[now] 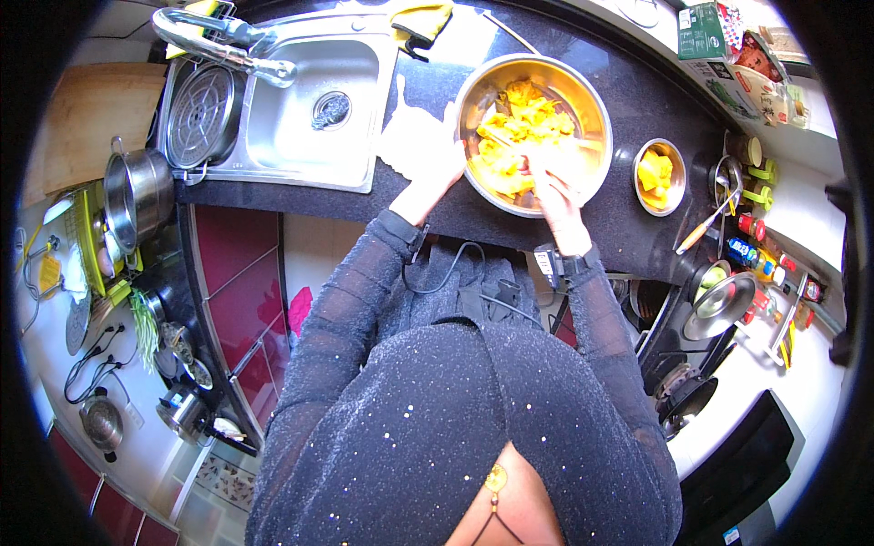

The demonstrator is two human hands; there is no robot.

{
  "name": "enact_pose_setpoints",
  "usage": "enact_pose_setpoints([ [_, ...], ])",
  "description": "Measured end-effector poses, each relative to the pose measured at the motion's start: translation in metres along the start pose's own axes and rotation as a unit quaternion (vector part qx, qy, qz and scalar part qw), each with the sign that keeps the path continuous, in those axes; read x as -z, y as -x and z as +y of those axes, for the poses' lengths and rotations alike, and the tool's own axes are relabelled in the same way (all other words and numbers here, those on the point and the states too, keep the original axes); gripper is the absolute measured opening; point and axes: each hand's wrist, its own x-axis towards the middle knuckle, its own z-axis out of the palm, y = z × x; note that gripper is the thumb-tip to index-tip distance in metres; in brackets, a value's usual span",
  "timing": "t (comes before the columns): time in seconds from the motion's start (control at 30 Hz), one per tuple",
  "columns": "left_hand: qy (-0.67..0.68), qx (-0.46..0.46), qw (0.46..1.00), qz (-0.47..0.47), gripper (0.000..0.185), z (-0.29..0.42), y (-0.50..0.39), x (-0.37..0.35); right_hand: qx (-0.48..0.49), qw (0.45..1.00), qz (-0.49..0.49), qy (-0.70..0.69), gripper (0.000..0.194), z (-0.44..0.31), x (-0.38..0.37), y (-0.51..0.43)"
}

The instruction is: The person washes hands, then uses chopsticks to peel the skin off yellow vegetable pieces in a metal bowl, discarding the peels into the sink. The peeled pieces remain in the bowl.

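Note:
A large stainless steel bowl (601,109) stands on the dark stone counter, with soft yellow, pumpkin-like chunks (522,102) inside. My left hand (440,160) holds the bowl's left rim, its thumb at the edge; glare washes out part of this hand. Over the front right of the bowl, my right hand (558,184) reaches in with curled fingers. A thin utensil (497,136) runs from beneath these fingers into the chunks, and strong light hides much of the grip. To the right sits a small metal bowl (677,194) holding more yellow-orange pieces (654,174).
Left of the bowl is a steel sink (307,147) with a tall faucet (205,41) and a steamer plate (201,112). A yellow cloth (423,20) lies behind. At right are a wooden-handled tool (696,232), several bottles (751,256) and a tilted steel lid or pan (717,310).

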Motion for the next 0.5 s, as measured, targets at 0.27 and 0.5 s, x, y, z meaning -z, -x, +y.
enact_pose_setpoints([
  [0.27,0.027,-0.008,0.999,0.039,0.06,0.001,0.0,0.001,-0.011,0.989,0.0,-0.147,0.01,0.017,-0.002,-0.007],
  [0.5,-0.059,0.022,0.998,-0.012,0.058,-0.001,0.002,-0.009,-0.029,0.996,0.0,-0.086,0.013,0.024,0.012,-0.01],
])
